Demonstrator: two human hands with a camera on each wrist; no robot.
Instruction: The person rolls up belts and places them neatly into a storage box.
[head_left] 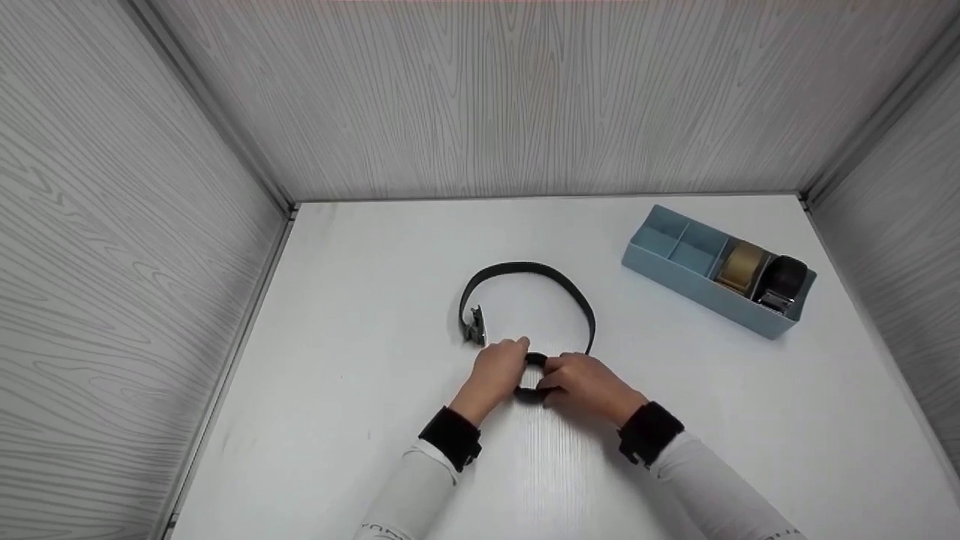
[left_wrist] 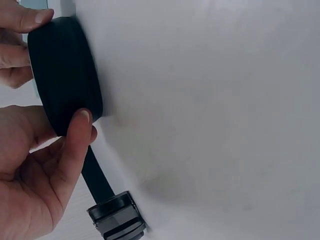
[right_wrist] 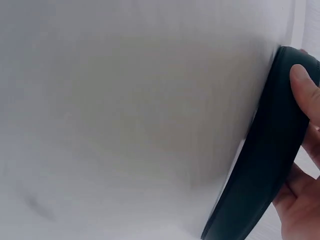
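Observation:
A black belt [head_left: 525, 267] stands on its edge in a wide arc on the white table, its dark metal buckle [head_left: 475, 328] at the left end. The end nearest the person is bent into a small loop [head_left: 531, 397] between both hands. My left hand [head_left: 498, 373] pinches the loop's left side, thumb on the outer face in the left wrist view, where the buckle [left_wrist: 117, 216] shows below the fingers. My right hand [head_left: 585, 384] pinches the right side of the loop; its thumb presses the strap [right_wrist: 267, 145] in the right wrist view.
At the back right of the white table [head_left: 337, 322] sits a blue divided box [head_left: 697, 292]. It holds a roll of brownish tape [head_left: 742, 266] and a black item with a metal part [head_left: 784, 281]. Grey wood-grain panels [head_left: 480, 105] enclose the back and sides.

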